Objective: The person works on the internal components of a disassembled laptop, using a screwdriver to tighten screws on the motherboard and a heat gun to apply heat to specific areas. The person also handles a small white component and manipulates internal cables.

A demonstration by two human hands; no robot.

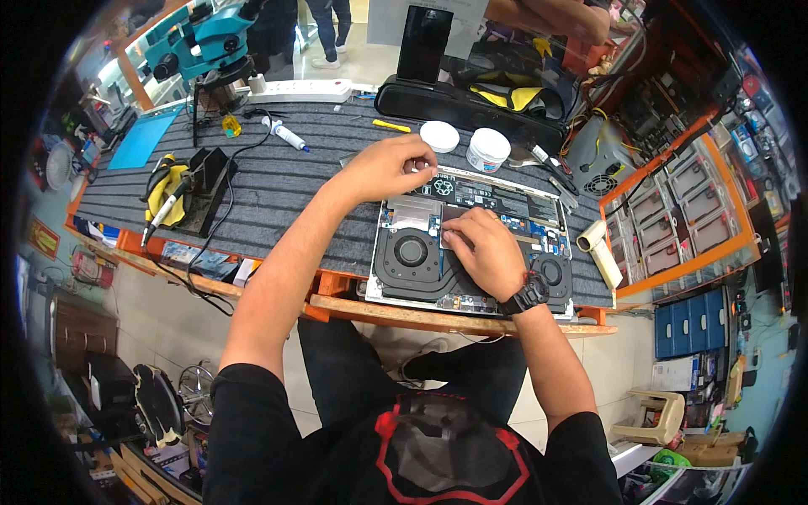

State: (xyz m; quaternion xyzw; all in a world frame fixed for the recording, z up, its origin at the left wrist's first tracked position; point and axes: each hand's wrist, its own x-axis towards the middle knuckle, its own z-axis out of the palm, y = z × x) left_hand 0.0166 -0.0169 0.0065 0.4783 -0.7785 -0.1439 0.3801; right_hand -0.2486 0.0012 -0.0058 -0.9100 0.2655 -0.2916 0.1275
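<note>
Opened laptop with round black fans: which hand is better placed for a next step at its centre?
Probably the right hand: it's centrally over the laptop; the left hand is by its far edge.

Teal microscope (220,40) near white power strip (296,90).

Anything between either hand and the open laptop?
Nothing visible. The right hand is over the middle of the open laptop, beside the left fan; the left hand is over the far left corner. The white jar stands beyond the far edge, clear of both.
</note>
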